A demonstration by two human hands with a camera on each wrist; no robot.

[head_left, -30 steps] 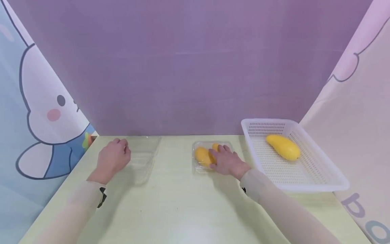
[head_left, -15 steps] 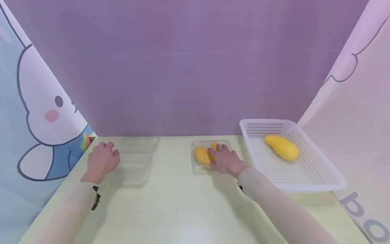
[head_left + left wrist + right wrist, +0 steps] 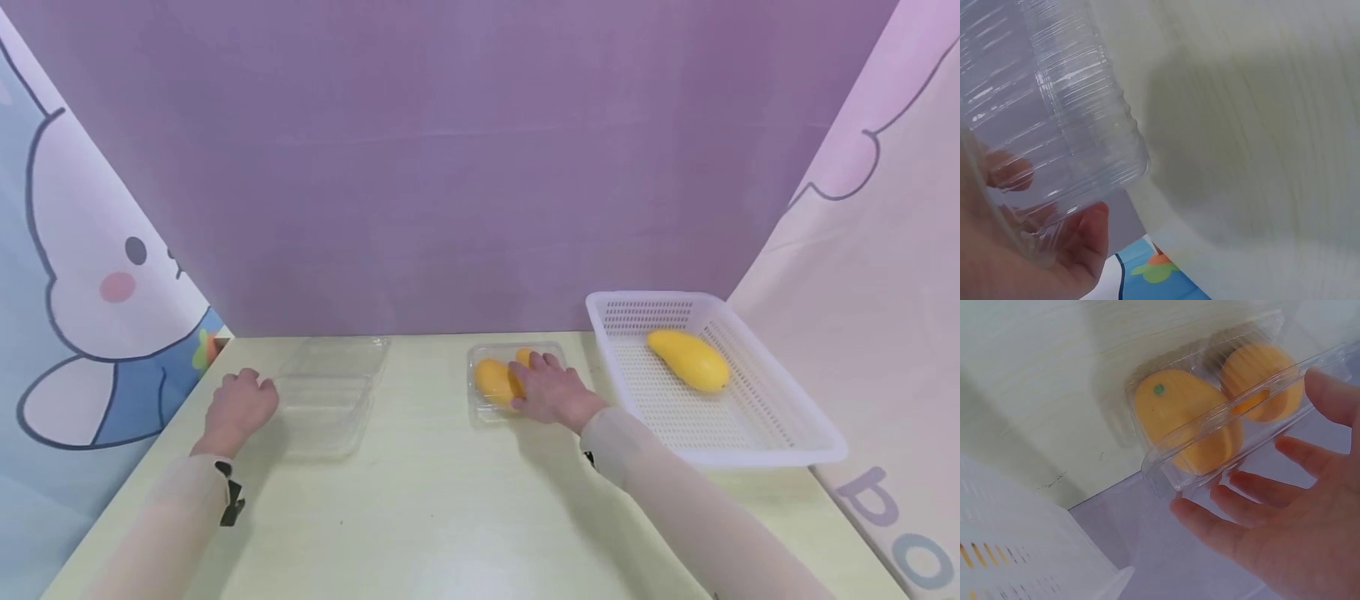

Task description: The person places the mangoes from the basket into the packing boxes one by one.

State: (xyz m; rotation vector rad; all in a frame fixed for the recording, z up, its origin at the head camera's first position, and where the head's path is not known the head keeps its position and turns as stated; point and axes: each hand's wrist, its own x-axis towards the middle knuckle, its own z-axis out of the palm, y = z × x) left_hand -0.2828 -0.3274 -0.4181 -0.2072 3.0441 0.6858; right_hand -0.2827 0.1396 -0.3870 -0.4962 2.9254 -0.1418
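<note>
In the head view my left hand (image 3: 242,410) is at the left end of a clear plastic container (image 3: 322,408). The left wrist view shows the container's ribbed wall (image 3: 1079,100) and bent fingers (image 3: 1092,234) at its corner, with part of the hand seen through the plastic; the hand appears to pinch it. My right hand (image 3: 551,392) lies over a smaller clear clamshell box (image 3: 487,415) that has orange-yellow mangoes (image 3: 495,381) inside. From the right wrist view, its fingers (image 3: 1266,487) are spread and fairly straight along the rim of the closed lid (image 3: 1166,453).
A white perforated basket (image 3: 750,458) stands on the right of the table, holding one long yellow mango (image 3: 690,360). A purple cloth (image 3: 480,167) hangs behind the table's far edge. Printed cloths flank both sides.
My left hand has moved left and slightly toward me, from over the clear container to its left end. The right hand stays on the mango box. The head view has shifted slightly.
</note>
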